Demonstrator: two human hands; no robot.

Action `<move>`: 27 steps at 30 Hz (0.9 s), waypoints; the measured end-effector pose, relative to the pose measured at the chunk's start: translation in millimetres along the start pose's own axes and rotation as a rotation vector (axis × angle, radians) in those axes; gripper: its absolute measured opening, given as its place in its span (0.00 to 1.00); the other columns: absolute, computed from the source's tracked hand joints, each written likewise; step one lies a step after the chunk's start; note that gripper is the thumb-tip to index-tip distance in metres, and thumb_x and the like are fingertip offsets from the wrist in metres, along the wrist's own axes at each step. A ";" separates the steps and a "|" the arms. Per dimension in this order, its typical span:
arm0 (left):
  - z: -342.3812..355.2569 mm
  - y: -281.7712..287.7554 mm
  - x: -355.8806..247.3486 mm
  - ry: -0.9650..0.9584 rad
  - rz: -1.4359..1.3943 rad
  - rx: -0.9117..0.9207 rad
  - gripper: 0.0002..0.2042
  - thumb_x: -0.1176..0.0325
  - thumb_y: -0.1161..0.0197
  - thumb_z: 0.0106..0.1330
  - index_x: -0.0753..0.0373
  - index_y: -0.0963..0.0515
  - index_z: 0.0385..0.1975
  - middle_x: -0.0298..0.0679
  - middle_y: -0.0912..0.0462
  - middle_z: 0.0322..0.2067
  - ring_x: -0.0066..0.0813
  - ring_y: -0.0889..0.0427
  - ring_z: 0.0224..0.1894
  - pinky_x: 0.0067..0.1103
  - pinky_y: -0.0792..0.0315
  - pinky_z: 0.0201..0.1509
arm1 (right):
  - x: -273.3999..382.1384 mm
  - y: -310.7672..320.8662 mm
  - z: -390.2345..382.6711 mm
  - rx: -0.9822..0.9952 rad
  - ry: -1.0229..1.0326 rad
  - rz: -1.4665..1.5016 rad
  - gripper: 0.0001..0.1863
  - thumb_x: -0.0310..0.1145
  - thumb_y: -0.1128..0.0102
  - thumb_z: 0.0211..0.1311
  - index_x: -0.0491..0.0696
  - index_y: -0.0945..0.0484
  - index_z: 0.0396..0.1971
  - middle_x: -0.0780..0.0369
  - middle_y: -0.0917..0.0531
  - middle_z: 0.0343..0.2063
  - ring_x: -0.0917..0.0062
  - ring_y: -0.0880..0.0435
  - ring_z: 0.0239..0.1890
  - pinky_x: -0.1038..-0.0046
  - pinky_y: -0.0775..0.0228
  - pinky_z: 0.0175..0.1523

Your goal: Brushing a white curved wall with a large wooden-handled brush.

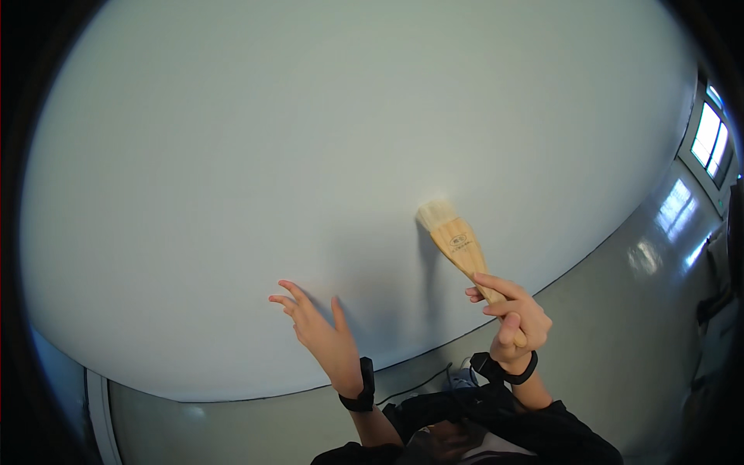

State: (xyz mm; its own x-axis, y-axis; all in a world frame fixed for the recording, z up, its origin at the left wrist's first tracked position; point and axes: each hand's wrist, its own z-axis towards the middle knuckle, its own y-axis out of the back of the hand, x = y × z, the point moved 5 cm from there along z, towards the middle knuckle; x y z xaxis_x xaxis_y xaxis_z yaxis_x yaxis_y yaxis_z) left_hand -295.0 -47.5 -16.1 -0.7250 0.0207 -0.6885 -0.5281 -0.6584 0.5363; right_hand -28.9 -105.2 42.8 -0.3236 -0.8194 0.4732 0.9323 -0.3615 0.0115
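A broad white surface [325, 132] fills most of the view. My right hand [519, 322] grips the handle of a flat wooden brush [457, 242] with pale bristles, whose tip lies on or just over the surface, casting a shadow. Lower left of the brush, my left hand [318, 329] is open, fingers apart, at the surface; I cannot tell whether its fingertips touch it. Both wrists wear black bands.
A glossy grey floor [635, 333] shows beyond the surface's curved-looking lower and right edges. A black cable [418, 385] runs near my shoe [463, 380]. Windows [709, 136] are at the far right, with dark objects [713, 294] below them.
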 end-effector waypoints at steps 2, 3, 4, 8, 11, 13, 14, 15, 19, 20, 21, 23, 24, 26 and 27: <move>-1.1 5.4 -1.2 -0.006 0.046 0.019 0.40 0.64 0.40 0.73 0.54 0.55 0.81 0.64 0.59 0.78 0.67 0.50 0.78 0.49 0.47 0.76 | 5.5 1.8 -1.1 -0.033 0.044 0.015 0.12 0.22 0.51 0.67 0.33 0.23 0.25 0.40 0.14 0.45 0.61 0.09 0.35 0.68 0.14 0.44; -2.2 7.3 -1.6 -0.004 0.093 0.034 0.40 0.63 0.40 0.73 0.53 0.55 0.81 0.64 0.59 0.78 0.69 0.51 0.77 0.50 0.48 0.76 | 3.1 -0.8 -0.5 -0.010 0.003 -0.040 0.12 0.22 0.51 0.67 0.33 0.23 0.25 0.41 0.14 0.45 0.61 0.09 0.35 0.68 0.14 0.44; -3.9 8.7 -2.1 -0.009 0.095 0.037 0.40 0.63 0.40 0.73 0.53 0.55 0.81 0.64 0.59 0.78 0.69 0.51 0.77 0.50 0.48 0.76 | 0.5 -3.2 -1.7 0.013 -0.038 -0.095 0.12 0.22 0.51 0.67 0.33 0.23 0.25 0.42 0.13 0.45 0.62 0.09 0.35 0.68 0.14 0.44; -7.6 17.0 12.9 0.109 0.180 -0.009 0.39 0.61 0.40 0.73 0.48 0.53 0.81 0.60 0.58 0.79 0.72 0.56 0.78 0.56 0.54 0.76 | -18.8 -3.9 -21.6 0.008 -0.139 -0.086 0.11 0.22 0.51 0.67 0.33 0.22 0.27 0.45 0.13 0.44 0.64 0.09 0.34 0.69 0.14 0.42; -4.4 23.0 22.4 0.165 0.116 0.054 0.38 0.61 0.40 0.73 0.44 0.52 0.81 0.56 0.58 0.79 0.70 0.59 0.79 0.57 0.56 0.76 | -25.0 -4.4 -32.3 0.020 -0.196 -0.089 0.11 0.21 0.50 0.68 0.33 0.21 0.29 0.46 0.12 0.44 0.65 0.08 0.35 0.70 0.15 0.40; -3.7 24.8 28.9 0.204 0.090 0.101 0.38 0.62 0.40 0.74 0.42 0.52 0.81 0.54 0.58 0.80 0.69 0.61 0.79 0.55 0.56 0.77 | -27.6 -7.4 -34.8 0.050 -0.229 -0.115 0.10 0.21 0.50 0.68 0.33 0.21 0.30 0.50 0.12 0.42 0.68 0.10 0.32 0.71 0.16 0.39; -3.9 26.0 29.6 0.192 0.067 0.113 0.37 0.61 0.42 0.75 0.41 0.52 0.80 0.53 0.58 0.80 0.70 0.59 0.79 0.57 0.57 0.77 | -27.1 -7.7 -34.8 0.053 -0.230 -0.119 0.10 0.21 0.50 0.68 0.33 0.21 0.30 0.50 0.12 0.42 0.68 0.10 0.32 0.71 0.16 0.39; -4.2 26.7 30.2 0.181 0.044 0.123 0.36 0.60 0.44 0.76 0.41 0.51 0.80 0.52 0.57 0.80 0.70 0.58 0.79 0.58 0.58 0.77 | -29.9 -9.2 -35.5 0.063 -0.285 -0.137 0.11 0.22 0.50 0.70 0.34 0.20 0.30 0.52 0.12 0.38 0.70 0.11 0.29 0.73 0.18 0.38; -5.4 25.9 24.5 0.168 0.034 0.120 0.35 0.61 0.46 0.76 0.39 0.52 0.80 0.50 0.57 0.80 0.70 0.59 0.79 0.59 0.58 0.76 | -60.3 -10.6 -50.7 0.235 -0.463 -0.227 0.12 0.26 0.48 0.73 0.37 0.18 0.30 0.58 0.14 0.26 0.76 0.14 0.24 0.76 0.24 0.32; -5.4 23.7 22.8 0.196 0.041 0.111 0.35 0.61 0.46 0.76 0.40 0.52 0.80 0.49 0.58 0.81 0.70 0.59 0.79 0.60 0.59 0.76 | -59.9 -10.3 -50.3 0.242 -0.455 -0.226 0.12 0.26 0.48 0.73 0.37 0.18 0.30 0.58 0.14 0.26 0.76 0.14 0.24 0.76 0.24 0.32; -5.7 22.5 22.3 0.224 0.049 0.102 0.35 0.61 0.46 0.76 0.40 0.52 0.81 0.49 0.58 0.81 0.70 0.59 0.79 0.60 0.59 0.76 | -63.4 -11.5 -53.3 0.297 -0.573 -0.194 0.13 0.27 0.47 0.74 0.38 0.18 0.30 0.59 0.15 0.25 0.77 0.15 0.23 0.77 0.26 0.31; -6.9 21.8 27.5 0.231 0.051 0.102 0.36 0.61 0.45 0.76 0.40 0.54 0.81 0.49 0.60 0.81 0.70 0.60 0.79 0.61 0.60 0.76 | -51.5 -9.1 -48.0 0.326 -0.654 -0.108 0.18 0.31 0.49 0.77 0.36 0.18 0.29 0.55 0.14 0.25 0.73 0.15 0.21 0.76 0.25 0.28; -8.8 18.8 28.8 0.233 0.058 0.113 0.37 0.61 0.44 0.76 0.39 0.56 0.81 0.50 0.61 0.81 0.71 0.61 0.79 0.61 0.61 0.76 | -38.8 -5.2 -34.5 0.335 -0.641 -0.102 0.18 0.31 0.49 0.77 0.36 0.18 0.29 0.55 0.14 0.25 0.73 0.15 0.21 0.76 0.25 0.28; -11.4 19.1 35.7 0.244 0.088 0.092 0.38 0.60 0.44 0.76 0.39 0.56 0.81 0.50 0.61 0.81 0.71 0.61 0.79 0.62 0.61 0.76 | 2.8 2.0 -4.7 0.115 -0.315 0.144 0.24 0.36 0.52 0.80 0.34 0.20 0.26 0.49 0.14 0.25 0.66 0.12 0.23 0.71 0.18 0.30; -12.9 19.0 35.8 0.242 0.111 0.094 0.38 0.60 0.44 0.75 0.39 0.56 0.81 0.50 0.61 0.81 0.71 0.61 0.79 0.62 0.61 0.76 | 19.1 5.5 10.1 0.085 -0.134 0.187 0.26 0.39 0.55 0.81 0.33 0.20 0.27 0.45 0.14 0.29 0.62 0.11 0.25 0.67 0.15 0.32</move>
State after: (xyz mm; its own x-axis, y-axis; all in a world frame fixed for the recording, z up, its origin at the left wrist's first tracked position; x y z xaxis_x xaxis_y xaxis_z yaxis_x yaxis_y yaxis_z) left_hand -325.3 -69.0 -36.9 -0.6600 -0.2358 -0.7133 -0.4978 -0.5738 0.6503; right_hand -28.3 -118.3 60.8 -0.1250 -0.8000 0.5869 0.9861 -0.1655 -0.0157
